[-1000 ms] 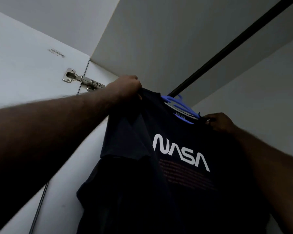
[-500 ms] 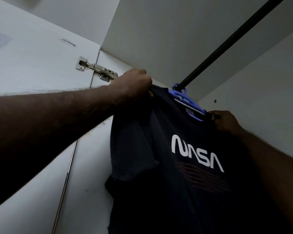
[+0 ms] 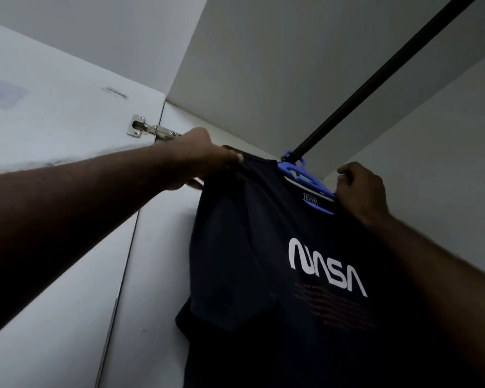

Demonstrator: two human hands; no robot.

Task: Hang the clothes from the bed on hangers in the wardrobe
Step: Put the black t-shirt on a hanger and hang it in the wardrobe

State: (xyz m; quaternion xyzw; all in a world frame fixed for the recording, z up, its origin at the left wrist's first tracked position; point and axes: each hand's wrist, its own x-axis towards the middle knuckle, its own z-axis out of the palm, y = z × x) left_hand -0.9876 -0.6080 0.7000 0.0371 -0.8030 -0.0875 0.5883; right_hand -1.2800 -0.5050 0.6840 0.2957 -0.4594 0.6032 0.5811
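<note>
While the blue hanger (image 3: 301,175) sits with its hook round the near end of the dark rail (image 3: 375,79), the navy NASA T-shirt (image 3: 258,247) hangs from it inside the wardrobe, filling the frame from centre down to 5 o'clock. What the next move turns on is how the shoulders sit along the hanger. Its long axis runs from about 10 o'clock to 4 o'clock, crosswise to the rail, which climbs away between 1 and 2 o'clock.

From the hook, the left hand (image 3: 207,156) lies at 9 o'clock and grips the shirt's left shoulder seam, its fingers closed on the fabric. The right hand (image 3: 359,189) lies at 4 o'clock, at the hanger's right end. Its fingers are curled into a fist with the knuckles up, and it appears to hold the shoulder cloth there, though hanger and cloth cannot be told apart under it. Both hands are about equally near the hook, one at each end, so the shirt looks ready to be squared or let go. This garment seems nearly hung.

Against the earlier frames, the left hand keeps its hold at the same shoulder. The right hand has come up from a low pinch beside the collar to this raised fist at the hanger's end. The view has also shifted, so the door hinge (image 3: 149,130) at 10 o'clock is now partly hidden behind the left hand.
</note>
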